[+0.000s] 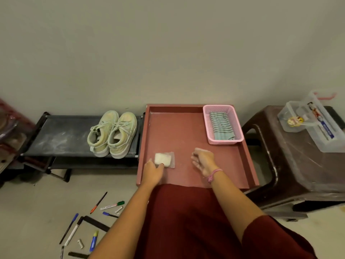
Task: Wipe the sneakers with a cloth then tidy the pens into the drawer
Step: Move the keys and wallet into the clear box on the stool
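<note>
A pair of pale green sneakers [113,134] is sitting side by side, toes toward the wall, at the right end of a low black shoe rack [61,136] that is standing against the wall. Just to the right of the rack, a reddish worktop [179,128] with raised edges is carrying a small white pad in a clear wrapper [164,159] near its front left corner. The left hand [153,171] is reaching onto the worktop and its fingertips are touching the near edge of the wrapped pad, the fingers curling slightly at it; whether it is actually pinching the wrapper cannot be told. The right hand [202,160] is hovering over the middle of the worktop with loosely relaxed fingers, holding nothing, and a pink band [214,174] is circling its wrist. At the back right corner of the worktop a pink basket [207,126] is holding a folded striped cloth [221,128].

Down on the floor to the left of the person's dark red clothing, pens and markers [97,212] are lying scattered at different angles, among them a green-capped marker [113,205], with two black rulers [97,223] among them. To the right of the worktop a brown plastic stool [291,161] is bearing clear plastic boxes [317,131].
</note>
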